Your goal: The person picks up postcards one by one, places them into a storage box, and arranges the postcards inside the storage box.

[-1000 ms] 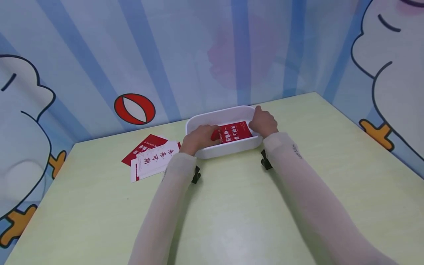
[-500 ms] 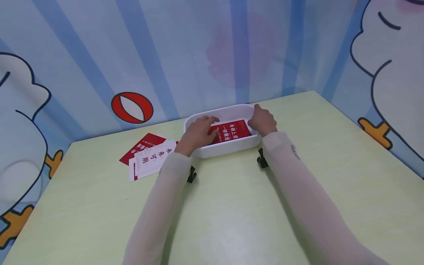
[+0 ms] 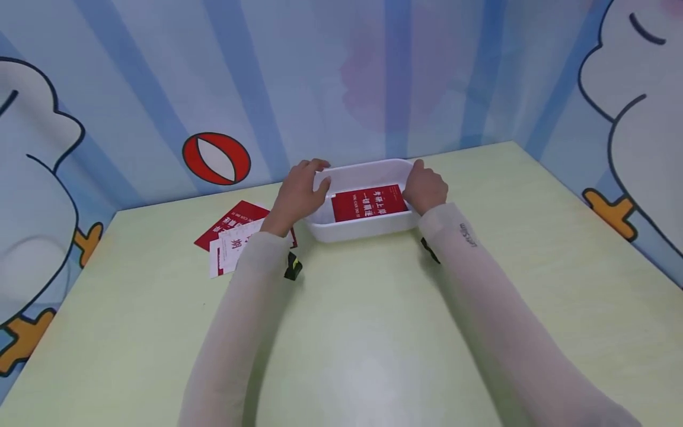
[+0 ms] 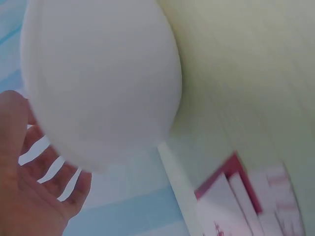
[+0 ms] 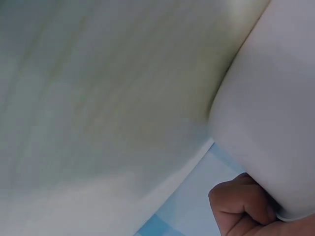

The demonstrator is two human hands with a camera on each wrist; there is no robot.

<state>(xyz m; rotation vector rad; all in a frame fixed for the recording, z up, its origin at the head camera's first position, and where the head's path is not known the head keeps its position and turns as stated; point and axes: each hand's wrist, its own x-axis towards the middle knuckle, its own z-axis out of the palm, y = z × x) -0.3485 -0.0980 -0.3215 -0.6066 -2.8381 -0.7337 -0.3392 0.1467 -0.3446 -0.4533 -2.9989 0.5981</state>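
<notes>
A white plastic box (image 3: 368,226) stands near the wall, with a red card (image 3: 368,203) bearing white characters lying inside. My right hand (image 3: 425,187) grips the box's right end, its fingers curled at the rim, as the right wrist view also shows for the hand (image 5: 243,204). At the left end my left hand (image 3: 297,196) is held over the rim. In the left wrist view this hand (image 4: 39,182) has its fingers spread beside the box's white wall (image 4: 108,83); whether they touch it I cannot tell.
Left of the box, a red card (image 3: 235,220) and several white cards (image 3: 229,249) overlap on the pale green table (image 3: 347,320), partly behind my left forearm. A blue striped wall panel (image 3: 331,77) with cartoon figures borders the table's back and sides.
My left hand has come off the red card and moved left to the box's left end, its fingers spreading. The right hand keeps its grip on the right end.
</notes>
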